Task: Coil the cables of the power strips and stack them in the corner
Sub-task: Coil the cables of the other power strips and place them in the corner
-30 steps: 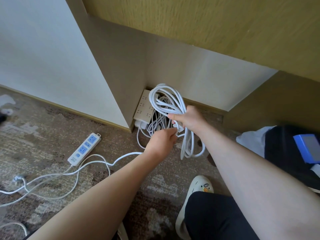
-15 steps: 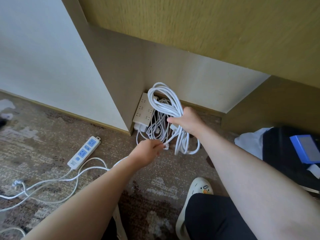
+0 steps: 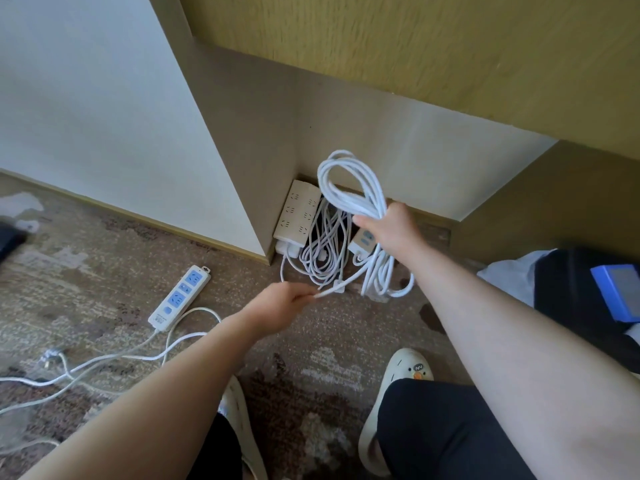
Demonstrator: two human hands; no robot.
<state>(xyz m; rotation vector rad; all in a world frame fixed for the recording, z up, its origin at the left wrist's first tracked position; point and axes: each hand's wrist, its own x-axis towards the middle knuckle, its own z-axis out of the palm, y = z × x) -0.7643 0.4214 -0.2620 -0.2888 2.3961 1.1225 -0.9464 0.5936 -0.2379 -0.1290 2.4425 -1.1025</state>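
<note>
My right hand grips a white coiled cable held above the floor; its small power strip with blue sockets hangs just under the hand. My left hand pinches the loose end of that cable, pulled taut down and to the left. In the corner a cream power strip leans against the wall panel with its own coiled cable beside it. A white strip with blue sockets lies on the carpet at left, its cable spread loose.
Tan wall panels close the corner at the back and right. A black bag with a blue box sits at right. My slippers and knees fill the lower frame. Patterned carpet covers the floor.
My left hand has drawn back down and to the left from the coil, pulling the cable's end taut. The right hand has kept its grip on the coil.
</note>
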